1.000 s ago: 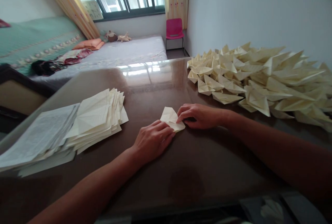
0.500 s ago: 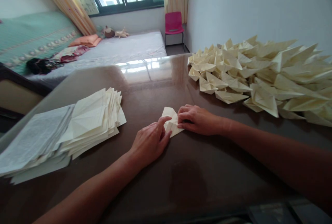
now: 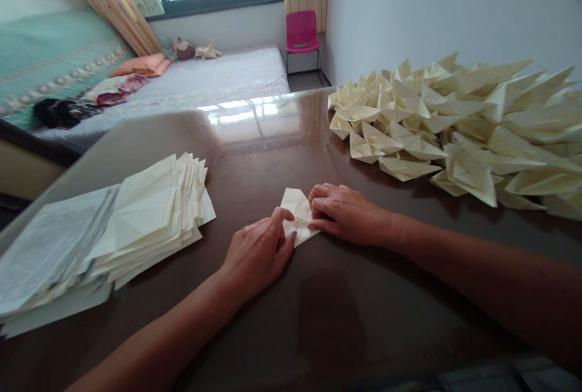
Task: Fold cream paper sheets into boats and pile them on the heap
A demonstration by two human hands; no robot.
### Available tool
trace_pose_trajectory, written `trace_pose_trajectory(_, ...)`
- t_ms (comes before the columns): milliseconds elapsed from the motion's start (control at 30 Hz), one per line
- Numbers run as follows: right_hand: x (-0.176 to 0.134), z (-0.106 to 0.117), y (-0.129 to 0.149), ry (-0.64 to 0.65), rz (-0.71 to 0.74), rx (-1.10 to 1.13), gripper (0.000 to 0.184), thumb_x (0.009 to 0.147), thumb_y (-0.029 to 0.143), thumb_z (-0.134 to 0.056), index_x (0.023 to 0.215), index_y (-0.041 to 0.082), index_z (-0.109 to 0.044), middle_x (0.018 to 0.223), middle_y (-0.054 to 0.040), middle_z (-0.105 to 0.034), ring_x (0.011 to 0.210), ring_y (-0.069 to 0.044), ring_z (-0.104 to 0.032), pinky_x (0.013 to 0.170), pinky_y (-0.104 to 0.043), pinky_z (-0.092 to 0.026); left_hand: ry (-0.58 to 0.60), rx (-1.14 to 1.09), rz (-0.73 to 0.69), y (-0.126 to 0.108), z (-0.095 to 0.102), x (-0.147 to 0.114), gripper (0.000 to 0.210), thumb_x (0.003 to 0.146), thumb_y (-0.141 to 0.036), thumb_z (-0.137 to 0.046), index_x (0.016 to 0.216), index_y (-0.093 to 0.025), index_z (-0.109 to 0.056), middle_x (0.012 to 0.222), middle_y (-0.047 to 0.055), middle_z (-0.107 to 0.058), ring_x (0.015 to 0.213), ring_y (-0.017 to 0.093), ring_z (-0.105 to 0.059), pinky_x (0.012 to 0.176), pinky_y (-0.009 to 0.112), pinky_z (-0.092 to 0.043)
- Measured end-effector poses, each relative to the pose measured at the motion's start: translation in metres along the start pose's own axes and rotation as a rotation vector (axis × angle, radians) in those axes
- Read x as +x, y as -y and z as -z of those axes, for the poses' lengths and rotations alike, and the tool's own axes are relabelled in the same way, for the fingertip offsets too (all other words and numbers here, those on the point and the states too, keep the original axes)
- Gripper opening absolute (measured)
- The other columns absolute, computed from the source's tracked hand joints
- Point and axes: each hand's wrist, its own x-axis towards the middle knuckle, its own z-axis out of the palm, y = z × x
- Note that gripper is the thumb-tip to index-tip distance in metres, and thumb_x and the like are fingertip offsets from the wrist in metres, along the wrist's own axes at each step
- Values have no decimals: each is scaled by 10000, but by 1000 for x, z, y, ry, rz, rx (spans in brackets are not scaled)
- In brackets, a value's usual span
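Observation:
A small cream sheet of folded paper (image 3: pixel 294 203) lies on the brown tabletop between my hands, with creases and folded flaps showing. My left hand (image 3: pixel 259 249) holds its left side, the index finger bent over the top and the thumb at the lower left edge. On the opposite edge, my right hand (image 3: pixel 343 213) grips the paper with curled fingers and the thumb pressed low. Parts of both side edges are hidden under the fingers.
Left of my hands, a stack of creased cream paper (image 3: pixel 145 204) overlaps a stack of grey printed sheets (image 3: pixel 59 240). A large heap of folded paper boats (image 3: pixel 454 119) covers the table's right side. Beyond the glossy table (image 3: pixel 264 156) are a bed (image 3: pixel 236 74) and a pink chair (image 3: pixel 301 31).
The view has shifted slightly. My left index finger has drawn back a little to the left across the folded paper; both hands stay at its sides.

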Motion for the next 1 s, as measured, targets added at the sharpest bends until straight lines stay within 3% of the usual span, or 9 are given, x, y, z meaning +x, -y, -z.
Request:
trace_pose_trajectory(500, 0, 1, 6, 10, -42, -63, 239, 892, 402, -566, 826, 179, -623, 1041, -42, -605, 948, -186, -539, 751, -301, -388, -47, 83, -5, -1, 0, 0, 183, 915, -346, -451, 1065, -245, -475, 685, -60, -612, 606, 153, -602, 544, 259, -387)
trace_pose_trajectory(600, 0, 1, 7, 11, -52, -67, 254, 888, 422, -565, 831, 182, -621, 1041, -46, -603, 933, -185, -543, 744, -301, -390, -144, 199, -77, -3, 2, -1, 202, 916, -330, -456, 1075, -233, -531, 842, 3, -665, 790, 198, -640, 634, 298, -466)
trace_pose_trajectory(700, 0, 1, 7, 4, -43, -82, 247, 896, 410, -551, 842, 181, -624, 1043, -53, -603, 936, -189, -542, 749, -302, -395, -244, 268, -271, -6, 0, -2, 303, 934, -286, -443, 1213, -212, -536, 1194, 65, -630, 1160, 235, -543, 927, 362, -459)
trace_pose_trajectory(800, -1, 0, 7, -5, -34, -90, 194, 898, 355, -547, 863, 181, -625, 1044, -55, -604, 947, -191, -541, 764, -301, -399, -153, 281, -392, -6, -6, -3, 497, 952, -372, -420, 1400, -159, -386, 1434, 100, -454, 1353, 232, -366, 1107, 381, -318)
trace_pose_trajectory(900, -2, -1, 6, -13, -33, -81, 179, 885, 344, -559, 839, 183, -624, 1028, -53, -604, 935, -189, -545, 762, -297, -405, -23, 293, -404, -2, -9, -6, 684, 936, -532, -373, 1468, -120, -252, 1513, 128, -317, 1410, 226, -264, 1142, 375, -252)
trace_pose_trajectory(1000, -2, 2, 0, -24, -4, -9, 173, 882, 332, -564, 837, 179, -631, 1006, -56, -604, 898, -174, -559, 747, -281, -417, 52, 297, -401, 2, -8, -7, 711, 936, -570, -323, 1485, -135, -205, 1540, 119, -247, 1435, 214, -191, 1156, 371, -200)
